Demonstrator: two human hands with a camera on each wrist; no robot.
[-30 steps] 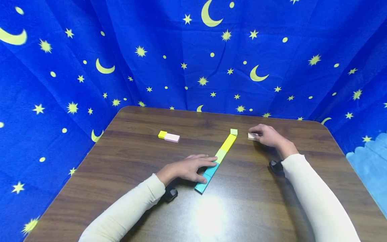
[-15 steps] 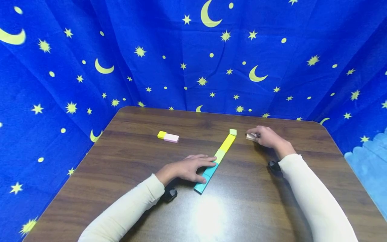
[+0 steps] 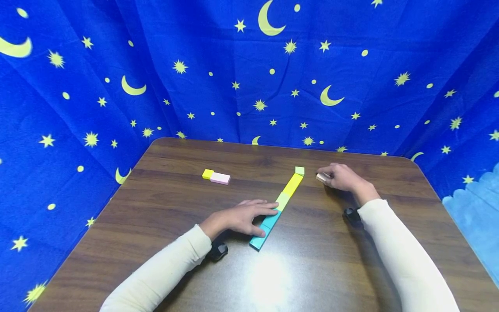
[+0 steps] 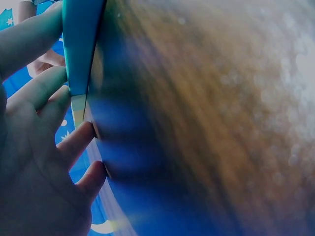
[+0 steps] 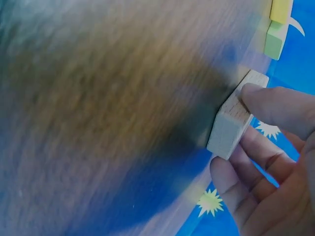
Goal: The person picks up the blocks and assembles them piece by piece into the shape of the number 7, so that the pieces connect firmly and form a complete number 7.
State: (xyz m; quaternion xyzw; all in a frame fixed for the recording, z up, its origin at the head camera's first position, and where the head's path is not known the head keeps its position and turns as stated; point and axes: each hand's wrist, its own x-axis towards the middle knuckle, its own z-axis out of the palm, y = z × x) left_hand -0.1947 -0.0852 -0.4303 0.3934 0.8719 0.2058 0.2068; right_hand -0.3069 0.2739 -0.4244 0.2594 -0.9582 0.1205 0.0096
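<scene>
In the head view, a slanting row on the table is made of teal blocks (image 3: 267, 228), a pale green block (image 3: 282, 201) and a yellow block (image 3: 293, 185). A small light green block (image 3: 299, 170) sits at its far end, set at an angle. My left hand (image 3: 243, 217) rests on the teal part, its fingers fairly straight and its thumb near the close end. To the right of the row, my right hand (image 3: 340, 177) pinches a plain wooden block (image 5: 234, 110) between thumb and fingers, low at the table surface. My fingers partly cover that block.
A yellow block (image 3: 208, 173) and a pink block (image 3: 220, 178) lie end to end at the back left of the brown wooden table (image 3: 163, 203). A blue curtain (image 3: 218, 56) with stars and moons hangs behind and along the sides.
The wooden block has turned slightly in my right hand's grip, its near end swinging towards me. My left hand and the row have stayed put.
</scene>
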